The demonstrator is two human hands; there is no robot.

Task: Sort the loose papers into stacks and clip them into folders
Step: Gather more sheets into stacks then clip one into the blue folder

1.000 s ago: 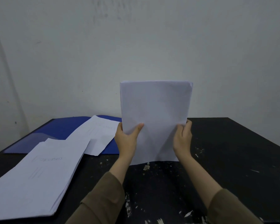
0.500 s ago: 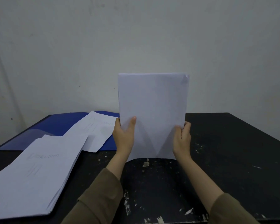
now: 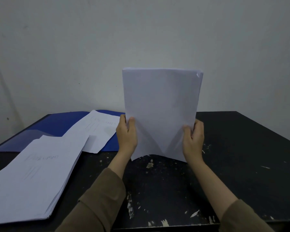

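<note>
Head view, upright sheaf hiding folder, perhaps

Dim, flat, bluish light, soft focus, wide-angle bending at edges

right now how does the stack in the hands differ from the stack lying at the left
The held stack stands upright, gripped by the left hand and right hand; the lying stack rests flat on the table, untouched. The held stack's facing sheet looks blank; the lying stack's top sheet shows faint writing. Both are white paper.
</note>
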